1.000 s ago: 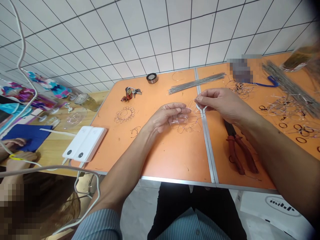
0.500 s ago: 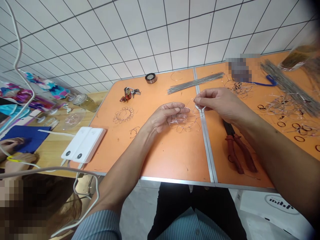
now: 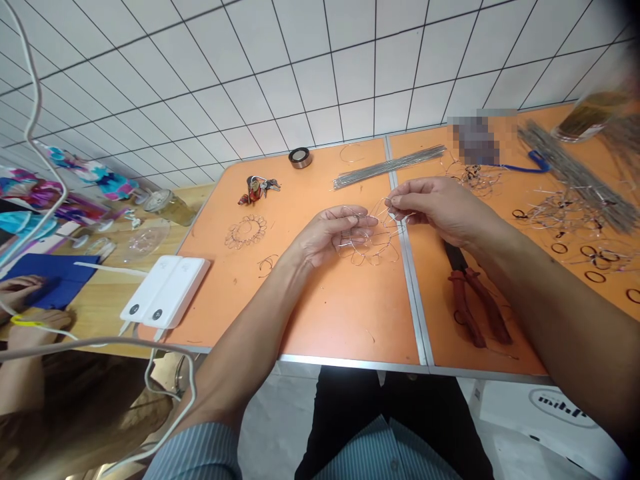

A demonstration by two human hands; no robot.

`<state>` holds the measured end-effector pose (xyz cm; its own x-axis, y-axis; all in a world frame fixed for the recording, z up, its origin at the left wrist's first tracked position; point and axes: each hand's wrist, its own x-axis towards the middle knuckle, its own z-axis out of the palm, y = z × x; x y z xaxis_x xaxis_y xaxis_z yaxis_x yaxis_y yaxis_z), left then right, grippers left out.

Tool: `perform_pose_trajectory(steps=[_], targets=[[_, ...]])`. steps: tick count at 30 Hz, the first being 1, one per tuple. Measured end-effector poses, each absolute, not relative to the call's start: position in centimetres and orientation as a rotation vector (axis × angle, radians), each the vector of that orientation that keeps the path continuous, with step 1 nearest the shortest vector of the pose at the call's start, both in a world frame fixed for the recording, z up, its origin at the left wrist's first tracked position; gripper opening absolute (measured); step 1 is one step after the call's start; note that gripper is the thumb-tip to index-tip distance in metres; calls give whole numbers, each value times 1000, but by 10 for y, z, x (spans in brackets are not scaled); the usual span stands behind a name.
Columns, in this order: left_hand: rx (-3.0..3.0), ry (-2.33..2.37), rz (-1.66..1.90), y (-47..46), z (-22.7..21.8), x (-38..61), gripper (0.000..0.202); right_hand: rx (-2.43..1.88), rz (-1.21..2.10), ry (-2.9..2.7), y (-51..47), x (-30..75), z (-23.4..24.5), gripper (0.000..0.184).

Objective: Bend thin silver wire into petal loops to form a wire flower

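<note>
A looped ring of thin wire [image 3: 373, 252], shaped like a flower, is held between my two hands above the orange table [image 3: 345, 313]. My left hand [image 3: 330, 233] pinches its left side between thumb and fingers. At its upper right, the fingers of my right hand [image 3: 423, 203] are pinched on the wire. A similar looped wire ring [image 3: 246, 232] lies to the left, with a small tangle of wire [image 3: 269, 265] nearer me. Red-handled pliers [image 3: 470, 293] rest below my right forearm.
Bundled straight wires [image 3: 390, 167] lie behind my hands, near a tape roll [image 3: 300, 157] and small hair-clip-like pieces [image 3: 259, 190]. Wire scraps and dark rings [image 3: 595, 277] spread at right. White power banks [image 3: 165, 291] with cables stand left, by another person's hand [image 3: 23, 290].
Both hands stay almost in place on the wire ring; my right fingers shift slightly. The whole view has moved a little.
</note>
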<state>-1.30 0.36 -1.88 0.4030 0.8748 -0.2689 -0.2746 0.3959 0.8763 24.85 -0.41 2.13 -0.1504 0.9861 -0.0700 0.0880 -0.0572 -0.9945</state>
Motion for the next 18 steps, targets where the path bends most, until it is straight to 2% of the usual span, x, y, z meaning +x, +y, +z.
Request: perform_pose_trajectory(steps=[7,18], targets=[[867,839,856,2,-17,-12,12,-1233,1355,-1323,-6,246,25,11],[868,844,866,2,-16,-12,12,-1281,1227,-1399,-8,248,25,17]])
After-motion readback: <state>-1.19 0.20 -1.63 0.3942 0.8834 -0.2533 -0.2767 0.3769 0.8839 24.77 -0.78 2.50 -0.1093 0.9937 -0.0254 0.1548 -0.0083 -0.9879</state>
